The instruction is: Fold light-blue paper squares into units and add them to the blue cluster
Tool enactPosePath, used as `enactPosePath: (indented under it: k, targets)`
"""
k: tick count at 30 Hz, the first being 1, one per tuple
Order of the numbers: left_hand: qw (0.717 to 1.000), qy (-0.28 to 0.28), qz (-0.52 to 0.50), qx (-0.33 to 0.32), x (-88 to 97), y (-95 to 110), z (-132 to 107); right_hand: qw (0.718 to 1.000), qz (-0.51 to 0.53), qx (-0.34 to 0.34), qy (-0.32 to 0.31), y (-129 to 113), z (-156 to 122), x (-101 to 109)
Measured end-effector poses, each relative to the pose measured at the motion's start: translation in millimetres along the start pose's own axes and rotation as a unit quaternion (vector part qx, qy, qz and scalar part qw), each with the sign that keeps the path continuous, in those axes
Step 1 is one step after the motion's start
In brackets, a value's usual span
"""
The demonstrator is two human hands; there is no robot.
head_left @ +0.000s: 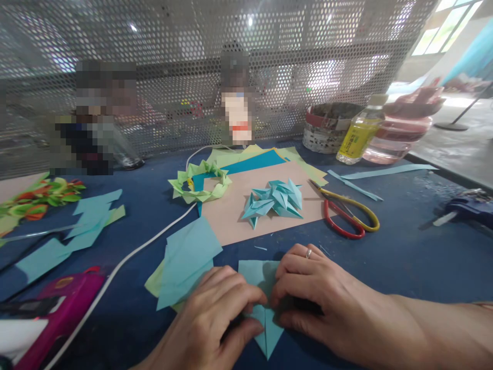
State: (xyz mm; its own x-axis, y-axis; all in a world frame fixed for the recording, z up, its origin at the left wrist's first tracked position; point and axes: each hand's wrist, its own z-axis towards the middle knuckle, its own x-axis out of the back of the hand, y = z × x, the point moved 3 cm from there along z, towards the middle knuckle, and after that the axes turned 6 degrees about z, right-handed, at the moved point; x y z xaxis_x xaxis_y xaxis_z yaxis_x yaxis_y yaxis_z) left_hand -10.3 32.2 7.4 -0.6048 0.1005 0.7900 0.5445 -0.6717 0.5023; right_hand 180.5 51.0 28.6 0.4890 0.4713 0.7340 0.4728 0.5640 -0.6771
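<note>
A light blue sheet of origami paper [257, 271] lies on the table, its lower edges folded in to a centre crease with the point toward me. My left hand [221, 313] bends over its left side, thumb and fingertips closed on the fold. From the right, my right hand [316, 295], with a ring on one finger, grips the opposite side in the same way. Just beyond sits a cluster of folded blue paper pieces [275, 199] on a pale pink sheet [231, 226]. More blue squares [188, 257] lie left of the folded sheet.
Scissors [346, 213] with red and yellow handles lie beyond my right hand. A green paper ring [200, 182] touches the white cable [154, 237]. A magenta device [73, 293] is at left. A bottle [358, 133] and a basket [327, 131] stand by the perforated screen [173, 67].
</note>
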Motion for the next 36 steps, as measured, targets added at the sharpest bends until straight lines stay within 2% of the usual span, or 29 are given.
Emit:
enactPosePath:
  k: [8,14,18,23,31,36]
  targets:
    - [1.000,-0.024,0.013,0.007,-2.4,-0.3,-2.1,1.000,-0.004,-0.007,-0.003,1.2,2.2,0.1]
    - [1.000,0.007,0.009,-0.007,-5.1,-0.4,-2.6,1.000,-0.004,-0.001,-0.001,1.3,1.0,-0.1]
    - [0.999,-0.006,0.034,0.028,-1.8,3.5,-3.5,1.000,-0.005,0.002,-0.002,-1.5,0.4,0.0]
    - [0.995,0.034,0.043,0.080,1.3,7.2,-3.8,1.000,-0.004,0.005,-0.005,-3.2,0.1,0.2]
    - [0.995,-0.004,0.049,0.087,-2.8,4.2,-3.7,1.000,-0.007,0.009,-0.005,-2.4,-1.0,1.4]
    - [0.995,-0.011,0.061,0.078,-1.9,5.6,-2.6,0.998,-0.022,0.051,-0.031,-2.4,-0.9,-1.2]
